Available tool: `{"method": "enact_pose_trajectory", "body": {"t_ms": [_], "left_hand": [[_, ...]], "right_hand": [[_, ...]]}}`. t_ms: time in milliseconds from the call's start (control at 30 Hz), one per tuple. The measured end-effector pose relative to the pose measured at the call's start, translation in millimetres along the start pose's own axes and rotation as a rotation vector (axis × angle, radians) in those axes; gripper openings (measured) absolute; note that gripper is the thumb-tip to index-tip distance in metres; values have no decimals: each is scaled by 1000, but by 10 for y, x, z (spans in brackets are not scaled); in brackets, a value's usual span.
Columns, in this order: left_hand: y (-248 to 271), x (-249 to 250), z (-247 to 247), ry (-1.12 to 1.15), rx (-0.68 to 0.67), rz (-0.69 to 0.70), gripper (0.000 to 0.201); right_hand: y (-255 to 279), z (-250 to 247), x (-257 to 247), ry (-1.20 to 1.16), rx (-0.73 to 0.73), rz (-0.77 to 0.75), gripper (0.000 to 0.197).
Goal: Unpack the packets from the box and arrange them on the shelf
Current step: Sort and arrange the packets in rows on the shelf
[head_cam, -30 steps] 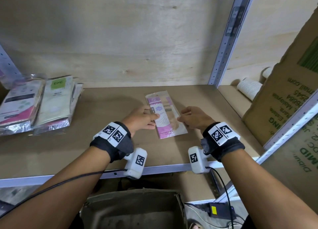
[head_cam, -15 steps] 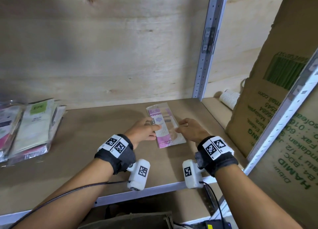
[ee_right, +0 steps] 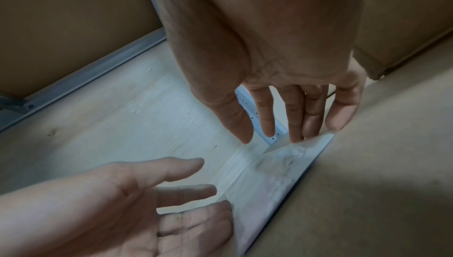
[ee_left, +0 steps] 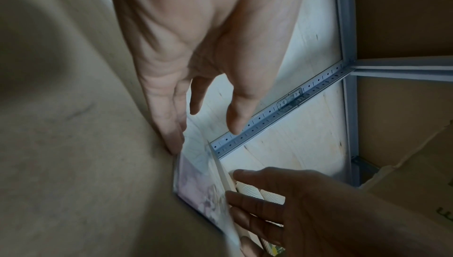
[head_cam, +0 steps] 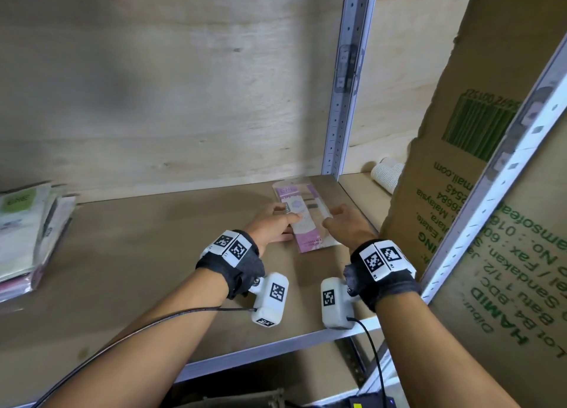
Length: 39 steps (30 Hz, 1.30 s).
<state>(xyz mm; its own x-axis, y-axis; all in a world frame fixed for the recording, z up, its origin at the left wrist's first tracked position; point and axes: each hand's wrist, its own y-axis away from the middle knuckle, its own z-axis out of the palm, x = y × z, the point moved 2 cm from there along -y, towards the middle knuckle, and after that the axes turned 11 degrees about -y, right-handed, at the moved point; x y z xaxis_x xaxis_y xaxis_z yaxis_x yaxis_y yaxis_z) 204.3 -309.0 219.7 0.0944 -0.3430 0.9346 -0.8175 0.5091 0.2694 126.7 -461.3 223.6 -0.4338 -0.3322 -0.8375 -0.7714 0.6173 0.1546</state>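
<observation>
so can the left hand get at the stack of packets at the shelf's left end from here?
Probably yes. The left hand is open, only touching the pink packet, and bare shelf board lies between it and the stack of packets.

Camera positions, as worn on my head and wrists.
Head view looks down onto the shelf (head_cam: 129,254); both wrist views look closely along my fingers, sharing the pink packet (head_cam: 306,220).

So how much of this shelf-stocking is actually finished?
Done: a stack of packets already lies at the shelf's far left. In hand: a pink packet lies flat near the steel upright, the left hand and right hand with straight fingers at its two sides, apparently squaring it up. Left: unclear, since only the box's top edge shows below the shelf and its contents are hidden.
</observation>
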Motion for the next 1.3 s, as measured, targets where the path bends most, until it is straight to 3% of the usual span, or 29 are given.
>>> {"method": "enact_pose_trajectory", "body": {"t_ms": [367,500,567,700,767,1000,1300], "left_hand": [[-21,15,-16,-17,-25,19,36],[78,-7,-254,-116,7,73,50],[191,-46,-463,-150,58,115,47],[533,-197,-1029,-205,174,164,16],[718,-299,-1358,-217,247,151,19],[1262,-567,-2413,-124,499,128,23],[1763,-922,-3626,-147,697,78,18]], "right_hand": [[-7,-16,60,6,23,-17,50],[53,-35,-15,16,135,-94,39],[83,-2,-94,-32,140,-149,29],[212,263,-295,-169,-94,-151,14],[339,449,-415,-225,-230,-155,12],[836,1198,-858,-256,-478,-255,11],[1224,2518,-1551,-184,-631,-306,8]]}}
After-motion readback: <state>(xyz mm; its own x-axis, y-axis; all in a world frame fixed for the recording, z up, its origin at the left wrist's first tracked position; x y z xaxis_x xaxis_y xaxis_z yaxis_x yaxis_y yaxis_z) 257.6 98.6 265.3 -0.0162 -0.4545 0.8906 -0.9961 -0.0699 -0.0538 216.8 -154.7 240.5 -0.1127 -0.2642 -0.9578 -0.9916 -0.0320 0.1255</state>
